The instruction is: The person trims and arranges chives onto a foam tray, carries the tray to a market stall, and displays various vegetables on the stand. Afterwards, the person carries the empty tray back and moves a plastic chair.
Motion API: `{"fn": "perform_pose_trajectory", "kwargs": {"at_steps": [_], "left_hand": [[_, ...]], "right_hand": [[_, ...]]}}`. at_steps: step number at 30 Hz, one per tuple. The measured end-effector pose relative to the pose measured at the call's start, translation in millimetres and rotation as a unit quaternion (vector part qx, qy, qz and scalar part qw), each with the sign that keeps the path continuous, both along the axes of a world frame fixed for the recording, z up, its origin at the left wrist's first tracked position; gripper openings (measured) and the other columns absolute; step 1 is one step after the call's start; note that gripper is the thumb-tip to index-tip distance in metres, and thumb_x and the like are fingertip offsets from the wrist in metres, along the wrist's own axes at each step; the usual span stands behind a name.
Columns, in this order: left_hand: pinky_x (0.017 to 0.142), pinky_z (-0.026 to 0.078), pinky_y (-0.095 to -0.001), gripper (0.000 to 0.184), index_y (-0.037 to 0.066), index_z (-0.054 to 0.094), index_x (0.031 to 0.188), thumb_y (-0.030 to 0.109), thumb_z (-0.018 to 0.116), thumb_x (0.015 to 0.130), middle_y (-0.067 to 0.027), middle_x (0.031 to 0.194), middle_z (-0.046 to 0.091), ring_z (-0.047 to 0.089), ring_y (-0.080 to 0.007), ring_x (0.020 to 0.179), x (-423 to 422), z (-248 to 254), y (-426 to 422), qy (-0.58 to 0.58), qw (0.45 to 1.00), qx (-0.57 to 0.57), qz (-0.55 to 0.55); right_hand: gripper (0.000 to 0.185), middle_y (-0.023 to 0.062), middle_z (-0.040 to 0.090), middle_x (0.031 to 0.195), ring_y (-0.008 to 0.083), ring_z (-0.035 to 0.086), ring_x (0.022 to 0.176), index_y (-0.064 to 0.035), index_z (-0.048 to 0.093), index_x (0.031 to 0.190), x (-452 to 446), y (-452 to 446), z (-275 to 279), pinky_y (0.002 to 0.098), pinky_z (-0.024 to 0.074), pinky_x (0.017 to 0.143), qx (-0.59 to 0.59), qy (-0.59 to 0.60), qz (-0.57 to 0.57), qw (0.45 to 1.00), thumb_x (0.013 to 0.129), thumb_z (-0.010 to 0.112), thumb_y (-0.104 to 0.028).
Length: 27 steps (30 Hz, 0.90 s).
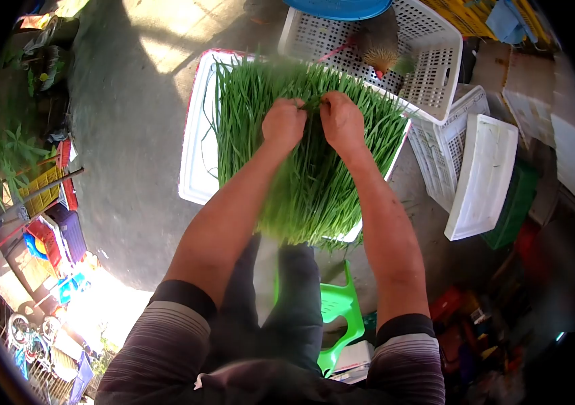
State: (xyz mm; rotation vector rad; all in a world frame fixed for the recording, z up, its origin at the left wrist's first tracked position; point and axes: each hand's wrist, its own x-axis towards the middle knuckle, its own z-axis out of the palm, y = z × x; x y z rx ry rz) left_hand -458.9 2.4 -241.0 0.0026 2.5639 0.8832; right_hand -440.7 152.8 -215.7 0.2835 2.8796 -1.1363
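Sleeves (pixel 405 361) | green blades (pixel 331 189) lengthwise fore-aft | left hand (pixel 284 124), right hand (pixel 342 121) seemingly pinching blades

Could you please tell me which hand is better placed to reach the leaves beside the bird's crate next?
Right, I would judge: the right hand is nearer the green leaves beside that crate, while the left hand is farther across.

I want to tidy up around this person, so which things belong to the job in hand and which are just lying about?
In the job, it seems:
left hand
right hand
long green leaves
white tray under them

Apparently just lying about:
large perforated crate
shallow white box
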Motion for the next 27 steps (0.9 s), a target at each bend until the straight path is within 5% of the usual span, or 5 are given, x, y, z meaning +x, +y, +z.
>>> {"fn": "perform_pose_trajectory", "kwargs": {"at_steps": [2,10,16,20,27], "left_hand": [[0.081,0.053,-0.0442,0.021,0.013,0.073,0.100,0.021,0.063,0.084,-0.0155,0.107,0.065,0.065,-0.0347,0.092,-0.5,7.9,-0.2,0.003,1.000,-0.023,-0.007],[0.092,0.048,-0.0452,0.047,-0.003,0.059,0.123,0.019,0.067,0.083,-0.0242,0.119,0.061,0.060,-0.0412,0.106,-9.4,27.0,-4.1,-0.043,0.996,0.066,0.042],[0.100,0.043,-0.0449,0.067,-0.003,0.040,0.141,0.019,0.067,0.084,-0.0275,0.130,0.054,0.056,-0.0399,0.115,2.9,61.9,-5.6,-0.027,0.989,0.062,0.134],[0.094,0.047,-0.0415,0.057,-0.001,0.048,0.137,0.018,0.066,0.086,-0.0213,0.121,0.062,0.061,-0.0345,0.106,13.7,54.7,-5.3,0.096,0.982,0.015,0.163],[0.072,0.053,-0.0403,0.018,0.006,0.073,0.095,0.022,0.069,0.086,-0.0136,0.088,0.071,0.068,-0.0265,0.079,30.9,83.2,55.0,-0.043,0.990,0.132,-0.028]], "right_hand": [[0.012,0.0195,0.067,0.088,0.0432,0.063,0.079,-0.0013,0.065,0.093,-0.2,3.6,8.4,0.0481,0.0505,0.069,-0.065,0.007,-0.052,0.997,0.084,0.061,-0.008],[0.014,-0.0017,0.058,0.072,0.0036,0.047,0.056,0.0012,0.062,0.101,88.2,65.1,58.6,0.0211,0.0378,0.050,-0.333,-0.036,-0.322,0.886,0.094,0.062,-0.011],[0.014,0.0007,0.061,0.077,0.0057,0.049,0.060,0.0018,0.064,0.099,278.3,81.7,65.2,0.0220,0.0412,0.054,-0.287,-0.085,-0.476,0.827,0.097,0.056,-0.010],[0.024,0.0057,0.062,0.075,0.0116,0.053,0.057,0.0041,0.064,0.101,443.8,93.1,18.8,0.0295,0.0475,0.055,0.005,-0.263,-0.310,0.914,0.094,0.061,-0.019],[0.028,0.0084,0.064,0.079,0.0143,0.057,0.060,0.0030,0.063,0.106,388.6,109.2,9.8,0.0325,0.0506,0.057,0.023,-0.255,-0.382,0.888,0.091,0.064,-0.021]]}}
